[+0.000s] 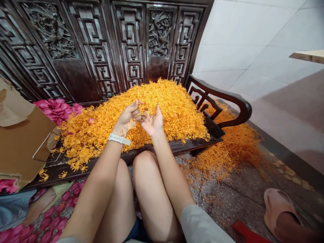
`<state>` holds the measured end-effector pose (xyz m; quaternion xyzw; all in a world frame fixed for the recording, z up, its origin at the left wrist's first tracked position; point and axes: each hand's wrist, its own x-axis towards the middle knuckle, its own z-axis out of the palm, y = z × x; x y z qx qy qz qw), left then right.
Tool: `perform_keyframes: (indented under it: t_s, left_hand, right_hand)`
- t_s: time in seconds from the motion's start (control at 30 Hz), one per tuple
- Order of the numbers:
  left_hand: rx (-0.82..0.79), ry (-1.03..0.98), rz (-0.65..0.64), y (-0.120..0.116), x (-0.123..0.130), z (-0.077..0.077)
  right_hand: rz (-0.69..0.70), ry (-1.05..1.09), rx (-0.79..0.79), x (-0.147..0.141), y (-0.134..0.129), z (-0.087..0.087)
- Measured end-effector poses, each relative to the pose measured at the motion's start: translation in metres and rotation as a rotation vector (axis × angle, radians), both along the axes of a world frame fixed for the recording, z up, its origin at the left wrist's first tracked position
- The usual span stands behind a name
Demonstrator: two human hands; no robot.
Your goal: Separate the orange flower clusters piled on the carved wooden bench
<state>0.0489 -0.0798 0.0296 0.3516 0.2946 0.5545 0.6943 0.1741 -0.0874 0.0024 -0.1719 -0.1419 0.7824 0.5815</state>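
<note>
Both hands are raised in front of a large heap of small orange plastic flower pieces (172,98) on a dark wooden bench. My left hand (129,116), with a pale watch on its wrist, is curled around thin orange strands (130,125) that hang at its palm. My right hand (153,122) is close beside it, palm turned up and thumb raised. Its fingertips meet the left fingers near a bit of orange, but what they pinch is too small to make out.
Pink flowers (57,111) and a cardboard box (30,145) are at the left. A curved armrest (227,96) bounds the bench's right end. Orange strands (227,148) cover the floor beyond, near a person's foot in a pink shoe (279,209). A carved backrest (131,44) stands behind.
</note>
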Motion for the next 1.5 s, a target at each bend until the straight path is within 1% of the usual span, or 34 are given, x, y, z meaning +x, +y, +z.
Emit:
perform_keyframes:
  t_s: [0.17, 0.27, 0.4, 0.5, 0.63, 0.7, 0.77, 0.83, 0.93, 1.0, 1.03, 1.1, 1.17, 1.23, 1.27, 1.33, 1.43, 1.5]
  left_hand:
    - [0.034, -0.103, 0.054, -0.004, 0.003, 0.002]
    - [0.072, -0.089, 0.068, -0.002, 0.002, 0.003]
    - [0.101, -0.087, 0.093, 0.001, -0.005, 0.004]
    - [0.103, -0.067, 0.059, -0.001, -0.009, 0.006]
    - [0.095, -0.041, -0.019, -0.004, -0.011, 0.007]
    - [0.082, 0.008, -0.015, -0.002, -0.011, 0.005]
    - [0.083, 0.093, 0.04, 0.002, -0.012, 0.002]
    - [0.111, 0.186, 0.122, 0.007, -0.012, -0.003]
    - [0.193, 0.36, 0.323, 0.015, -0.015, -0.01]
    - [0.303, 0.535, 0.45, 0.019, -0.019, -0.015]
    - [0.368, 0.633, 0.48, 0.021, -0.021, -0.017]
    - [0.474, 0.804, 0.453, 0.023, -0.028, -0.021]
    - [0.522, 0.915, 0.397, 0.024, -0.034, -0.023]
    - [0.541, 0.974, 0.396, 0.026, -0.038, -0.024]
    - [0.551, 0.991, 0.424, 0.027, -0.038, -0.025]
    - [0.565, 0.991, 0.53, 0.029, -0.036, -0.024]
    - [0.561, 0.915, 0.719, 0.032, -0.03, -0.021]
    - [0.53, 0.826, 0.794, 0.033, -0.027, -0.016]
  right_hand:
    - [0.07, 0.033, 0.047, 0.008, -0.002, 0.001]
    - [0.038, 0.099, 0.059, 0.009, -0.003, 0.002]
    - [-0.034, 0.072, 0.087, 0.009, -0.006, 0.003]
    - [-0.055, 0.085, 0.078, 0.01, -0.005, 0.002]
    - [-0.035, 0.156, 0.049, 0.016, 0.0, -0.002]
    - [-0.037, 0.128, 0.031, 0.019, 0.003, -0.004]
    - [-0.064, 0.037, 0.021, 0.019, 0.005, -0.006]
    - [-0.139, -0.083, 0.046, 0.018, 0.007, -0.009]
    - [-0.296, -0.29, 0.143, 0.012, 0.007, -0.011]
    - [-0.428, -0.429, 0.218, 0.008, 0.007, -0.013]
    - [-0.505, -0.491, 0.247, 0.008, 0.008, -0.014]
    - [-0.643, -0.586, 0.268, 0.008, 0.009, -0.017]
    - [-0.712, -0.652, 0.244, 0.01, 0.011, -0.02]
    - [-0.733, -0.711, 0.245, 0.009, 0.01, -0.023]
    - [-0.738, -0.738, 0.275, 0.007, 0.009, -0.024]
    - [-0.723, -0.773, 0.377, 0.0, 0.001, -0.02]
    - [-0.637, -0.799, 0.548, -0.015, -0.019, -0.005]
    - [-0.576, -0.83, 0.673, -0.024, -0.034, 0.007]
